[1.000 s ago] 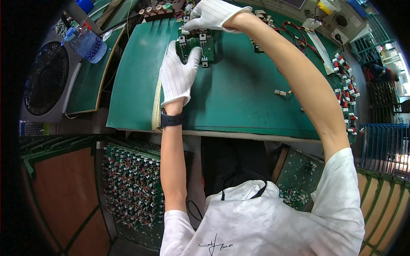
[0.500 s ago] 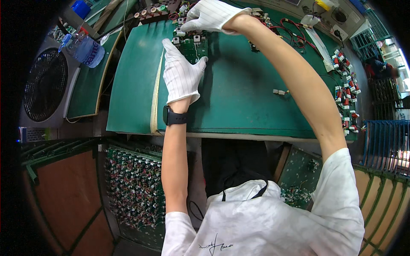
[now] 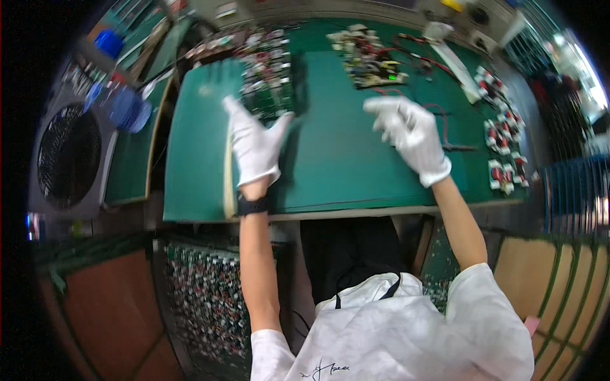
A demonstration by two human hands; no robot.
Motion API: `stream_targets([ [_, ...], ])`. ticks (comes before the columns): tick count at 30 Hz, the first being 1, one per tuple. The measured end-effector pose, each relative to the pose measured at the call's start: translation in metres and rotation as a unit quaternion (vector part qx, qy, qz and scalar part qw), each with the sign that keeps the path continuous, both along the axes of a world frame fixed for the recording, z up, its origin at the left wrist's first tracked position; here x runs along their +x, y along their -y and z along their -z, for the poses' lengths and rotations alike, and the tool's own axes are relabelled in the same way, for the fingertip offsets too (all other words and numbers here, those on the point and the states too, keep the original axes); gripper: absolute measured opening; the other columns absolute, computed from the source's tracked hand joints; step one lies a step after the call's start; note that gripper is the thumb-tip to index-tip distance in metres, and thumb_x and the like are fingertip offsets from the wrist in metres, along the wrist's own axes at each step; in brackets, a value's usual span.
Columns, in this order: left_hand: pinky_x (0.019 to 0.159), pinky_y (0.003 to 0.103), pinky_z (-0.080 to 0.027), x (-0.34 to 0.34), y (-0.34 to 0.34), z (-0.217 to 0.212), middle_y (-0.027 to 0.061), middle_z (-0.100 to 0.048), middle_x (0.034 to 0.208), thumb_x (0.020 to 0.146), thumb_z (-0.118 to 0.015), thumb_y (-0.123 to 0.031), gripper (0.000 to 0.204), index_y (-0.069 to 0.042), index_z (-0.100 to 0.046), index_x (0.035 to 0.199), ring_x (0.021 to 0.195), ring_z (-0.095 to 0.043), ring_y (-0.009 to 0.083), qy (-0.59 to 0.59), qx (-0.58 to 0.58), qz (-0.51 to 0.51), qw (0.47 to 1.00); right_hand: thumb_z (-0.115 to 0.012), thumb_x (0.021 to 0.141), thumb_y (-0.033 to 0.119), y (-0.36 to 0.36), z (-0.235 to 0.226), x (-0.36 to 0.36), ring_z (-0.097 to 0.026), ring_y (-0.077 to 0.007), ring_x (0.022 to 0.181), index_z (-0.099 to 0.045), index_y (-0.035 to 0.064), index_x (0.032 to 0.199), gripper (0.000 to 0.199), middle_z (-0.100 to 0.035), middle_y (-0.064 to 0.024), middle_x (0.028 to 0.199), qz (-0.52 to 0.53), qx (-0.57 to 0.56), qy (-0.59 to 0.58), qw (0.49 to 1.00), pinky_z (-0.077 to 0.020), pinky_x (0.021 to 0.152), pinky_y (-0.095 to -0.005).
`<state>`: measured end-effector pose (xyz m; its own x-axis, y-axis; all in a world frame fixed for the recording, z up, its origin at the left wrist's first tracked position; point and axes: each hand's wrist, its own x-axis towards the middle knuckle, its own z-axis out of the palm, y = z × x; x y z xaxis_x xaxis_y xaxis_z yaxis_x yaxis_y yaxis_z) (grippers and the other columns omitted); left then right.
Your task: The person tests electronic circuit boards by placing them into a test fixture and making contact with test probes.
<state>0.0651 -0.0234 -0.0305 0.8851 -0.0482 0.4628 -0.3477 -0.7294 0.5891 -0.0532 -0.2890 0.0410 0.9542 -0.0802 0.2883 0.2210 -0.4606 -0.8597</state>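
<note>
The left hand (image 3: 254,149), in a white glove, is reaching forward over the green mat (image 3: 343,159) with the forearm running nearly straight up from the lower edge and a black wristband (image 3: 251,206) showing at the wrist. Its fingers are spreading wide, the thumb angling out to the right, and the fingertips are lying at the near edge of a green circuit board (image 3: 270,86) that is resting on the mat's far left part. Motion blur is hiding whether the fingertips are actually touching the board; the hand is gripping nothing.

The right hand (image 3: 410,133), also in a white glove, is hovering over the middle of the mat, well apart from the left, with the forearm slanting in from the lower right. Its fingers are loosely curling and partly open; blur is making it impossible to tell whether anything small is sitting between them.

Beyond the right hand, a second circuit board (image 3: 368,60) with red wires is lying at the far side of the bench (image 3: 381,213). Rows of small red-and-white components (image 3: 502,152) are sitting along the mat's right edge. To the left of the bench, a round black fan (image 3: 67,155) and a blue plastic bottle (image 3: 127,108) are standing. Under the bench edge, a tray of populated boards (image 3: 210,298) is showing beside the left forearm.
</note>
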Motion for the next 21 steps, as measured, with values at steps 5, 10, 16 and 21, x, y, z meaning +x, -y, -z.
stream_targets([
  [5,0.112,0.045,-0.045,-0.043,0.004,-0.019,0.0246,-0.055,0.142,0.097,-0.074,-0.03,0.067,0.003,-0.045,0.148,0.129,-0.056,0.0363,-0.006,-0.072,-0.032,0.997,-0.075,0.091,0.015,0.046,0.035,-0.108,-0.072,-0.0263,0.07,-0.077,0.0062,0.101,0.014,-0.075,-0.0118,0.087,0.045,-0.231,0.127,0.964,-0.0575,0.064,-0.0356],
  [10,0.084,0.037,-0.054,-0.059,-0.007,-0.006,0.0132,-0.07,0.107,0.098,-0.071,-0.015,0.018,0.001,-0.072,0.105,0.094,-0.068,0.0254,-0.033,0.001,0.099,0.995,-0.072,0.093,0.019,0.138,0.021,-0.175,-0.072,-0.0213,0.065,-0.077,0.0091,0.095,0.011,-0.075,-0.0079,0.08,0.297,-0.328,0.188,0.877,-0.0575,0.059,-0.0329],
  [16,0.094,0.036,-0.05,-0.061,0.002,-0.006,0.0125,-0.071,0.108,0.101,-0.068,-0.016,0.022,0.005,-0.072,0.108,0.101,-0.066,0.0244,-0.041,0.018,0.155,0.987,-0.067,0.095,0.051,0.188,-0.009,-0.218,-0.075,-0.0234,0.089,-0.068,0.0156,0.126,0.047,-0.071,-0.0094,0.112,0.416,-0.445,-0.108,0.785,-0.0601,0.07,-0.0358],
  [21,0.085,0.036,-0.053,-0.06,0.001,-0.002,0.0125,-0.072,0.107,0.099,-0.068,-0.012,0.016,0.001,-0.073,0.107,0.095,-0.069,0.0266,-0.005,0.024,0.151,0.988,-0.063,0.096,0.054,0.215,0.022,-0.211,-0.074,-0.0261,0.087,-0.07,0.0186,0.116,0.041,-0.072,-0.006,0.104,0.345,-0.483,-0.074,0.802,-0.0602,0.068,-0.0397],
])
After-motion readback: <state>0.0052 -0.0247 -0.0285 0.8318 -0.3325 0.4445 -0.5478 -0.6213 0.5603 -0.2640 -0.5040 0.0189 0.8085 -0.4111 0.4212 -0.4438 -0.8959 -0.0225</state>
